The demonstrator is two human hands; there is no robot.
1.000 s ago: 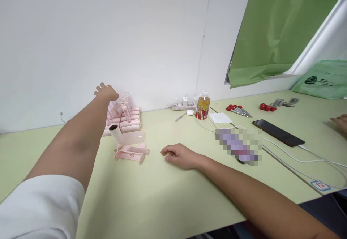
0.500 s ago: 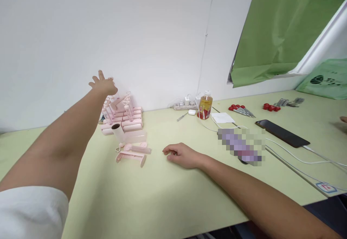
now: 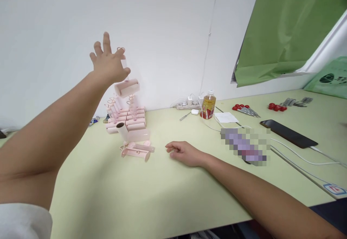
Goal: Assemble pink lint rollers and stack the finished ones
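Observation:
My left hand (image 3: 110, 63) is raised in front of the wall, its thumb and index finger pinching the handle of a pink lint roller (image 3: 127, 88) while the other fingers spread upward. The roller's head hangs tilted above rows of similar pink rollers (image 3: 137, 123) with clear upright handles. My right hand (image 3: 185, 153) rests on the table, loosely curled with nothing in it. To its left lie a pink roller cover (image 3: 137, 153), a clear handle tube (image 3: 142, 147), a translucent cover (image 3: 139, 135) and a white paper roll (image 3: 123, 131) with a brown core, leaning.
Farther back are a power strip (image 3: 187, 106), a screwdriver (image 3: 185, 116), a white earphone case (image 3: 195, 112) and a drink bottle (image 3: 208, 105). On the right are a blurred-out object (image 3: 244, 146), a phone (image 3: 288, 133) with a cable, and red-ended metal tools (image 3: 246, 110).
My left hand has risen, lifting a lint roller off the rows. The view has shifted slightly, and my right hand stays on the table.

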